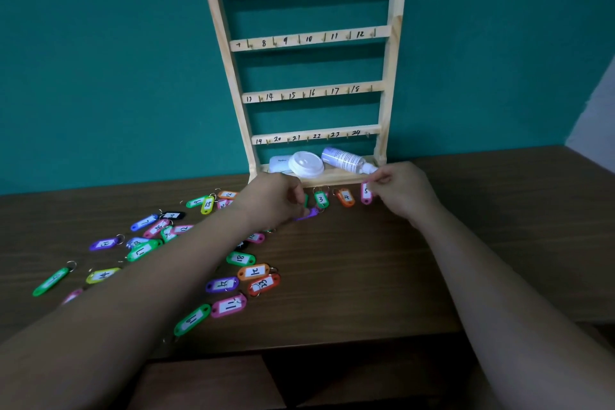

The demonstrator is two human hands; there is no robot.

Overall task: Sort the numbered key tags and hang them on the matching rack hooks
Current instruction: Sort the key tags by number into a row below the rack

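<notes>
A wooden rack (387, 76) with four rows of numbered hooks, 1 to 24, stands at the back of the table; every hook is bare. My right hand (404, 191) pinches the ring of a pink tag marked 5 (366, 194) just in front of the rack's base. My left hand (273, 198) reaches to a purple tag (307, 214), its curled fingers on it. A green tag marked 3 (320, 199) and an orange tag marked 4 (345, 197) lie in a row between my hands. Several coloured tags (229, 304) lie scattered to the left.
On the rack's bottom shelf lie a white box (279, 163), a white lid (305, 163) and a spray bottle (346, 160) on its side. The brown wooden table (382, 270) ends at a front edge near me; a teal wall stands behind.
</notes>
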